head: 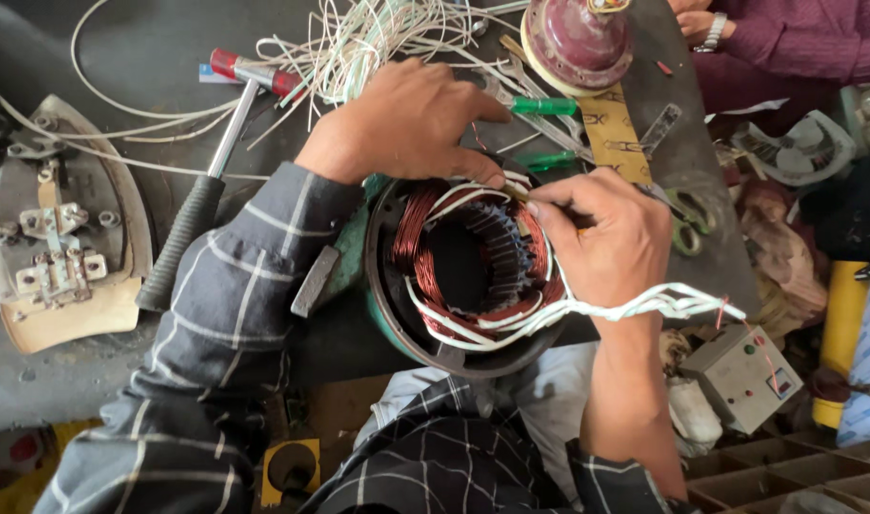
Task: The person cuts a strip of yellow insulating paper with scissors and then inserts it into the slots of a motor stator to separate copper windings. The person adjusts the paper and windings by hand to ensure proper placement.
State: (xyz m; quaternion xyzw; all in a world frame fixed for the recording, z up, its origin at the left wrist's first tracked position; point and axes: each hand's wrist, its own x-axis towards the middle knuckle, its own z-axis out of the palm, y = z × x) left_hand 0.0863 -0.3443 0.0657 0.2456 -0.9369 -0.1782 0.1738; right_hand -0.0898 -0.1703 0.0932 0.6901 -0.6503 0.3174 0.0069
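A round motor stator (463, 262) with copper windings and white sleeved leads lies on the dark bench in front of me. My left hand (406, 124) rests on its far rim, fingertips pressing the winding. My right hand (606, 238) pinches a thin tool or strip at the top right of the winding, touching the left fingertips. A bundle of white leads (663, 303) runs out to the right under my right wrist.
A hammer (206, 181) lies left of the stator, beside an opened iron soleplate (59, 238). Loose white wires (359, 38), a maroon motor cap (578, 43), green-handled screwdrivers (540, 107) and scissors (684, 228) lie beyond. Another person's hand (706, 24) is top right. A grey switch box (744, 376) sits right.
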